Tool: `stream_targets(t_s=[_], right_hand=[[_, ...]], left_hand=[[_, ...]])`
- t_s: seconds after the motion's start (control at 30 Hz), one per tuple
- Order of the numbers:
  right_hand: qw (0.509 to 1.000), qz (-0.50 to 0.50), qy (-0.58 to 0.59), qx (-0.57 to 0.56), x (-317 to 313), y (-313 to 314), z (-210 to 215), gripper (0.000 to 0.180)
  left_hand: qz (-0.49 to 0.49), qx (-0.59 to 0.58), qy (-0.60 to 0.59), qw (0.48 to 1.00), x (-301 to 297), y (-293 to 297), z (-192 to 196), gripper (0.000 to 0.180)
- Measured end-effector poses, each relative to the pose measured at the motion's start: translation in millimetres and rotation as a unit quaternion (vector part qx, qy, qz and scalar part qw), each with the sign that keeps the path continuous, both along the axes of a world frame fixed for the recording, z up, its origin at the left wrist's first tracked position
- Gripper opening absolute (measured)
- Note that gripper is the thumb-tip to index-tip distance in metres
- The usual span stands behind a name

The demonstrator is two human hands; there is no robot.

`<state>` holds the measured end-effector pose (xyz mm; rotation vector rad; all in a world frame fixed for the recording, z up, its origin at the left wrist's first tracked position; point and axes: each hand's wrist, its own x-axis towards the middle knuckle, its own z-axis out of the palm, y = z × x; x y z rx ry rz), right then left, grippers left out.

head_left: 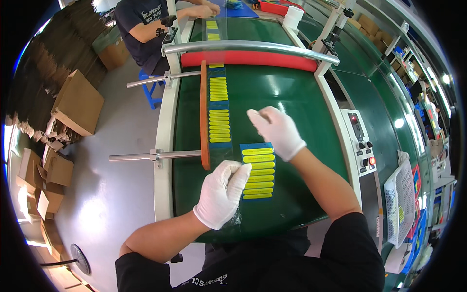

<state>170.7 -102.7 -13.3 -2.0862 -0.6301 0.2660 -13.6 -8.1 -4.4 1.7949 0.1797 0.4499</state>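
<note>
I see the green belt surface (292,97) running ahead, with brown cartons (78,102) on the floor to the left. My left hand (221,194), gloved, curls loosely on the near blue sheet (258,173) of yellow labels. My right hand (277,130) hovers half-open just above its far edge. Further sheets (219,109) lie along an orange guide (204,117).

Factory packing line: long green conveyor belt (292,97) with metal guide rails (250,46), control box (360,141) at its right edge, flat cardboard boxes (78,102) stacked left, a second seated worker (146,24) at the far end.
</note>
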Motion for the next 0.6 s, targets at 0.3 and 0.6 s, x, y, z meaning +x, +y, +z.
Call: stream_targets(t_s=[0.3,0.6], right_hand=[[0.948,0.129,0.276,0.095,-50,-47,42,0.042],[0.945,0.155,0.286,-0.015,-32,-3,6,0.042]], left_hand=[[0.054,-0.100,0.054,0.992,5,-3,-2,0.018],[-0.166,-0.151,0.026,0.974,-15,-5,-1,0.028]])
